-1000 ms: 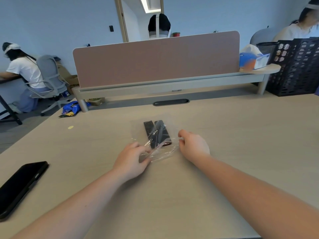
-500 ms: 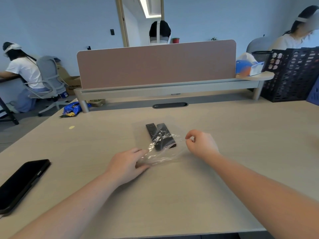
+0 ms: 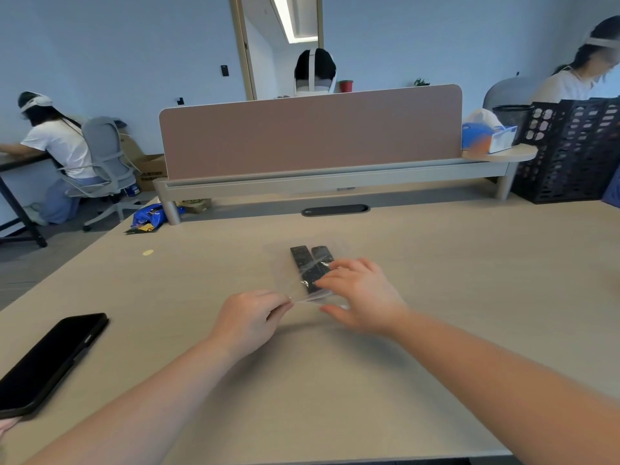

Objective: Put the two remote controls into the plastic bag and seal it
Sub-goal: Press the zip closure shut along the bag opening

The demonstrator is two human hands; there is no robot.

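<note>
Left hand point(image 3: 248, 318) pinches the bag point(image 3: 303, 283) edge. Right hand point(image 3: 360, 293) lies flat, fingers spread, on it. Remotes point(image 3: 310, 266) lie side by side, long axes pointing away.

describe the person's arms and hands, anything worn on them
Both forearms are bare as far as the frame shows: no sleeves, no watch, no bracelet. The left hand and right hand wear no gloves, and no rings are visible on the fingers that show. The right hand is slightly motion-blurred, so small details there cannot be ruled out.
</note>
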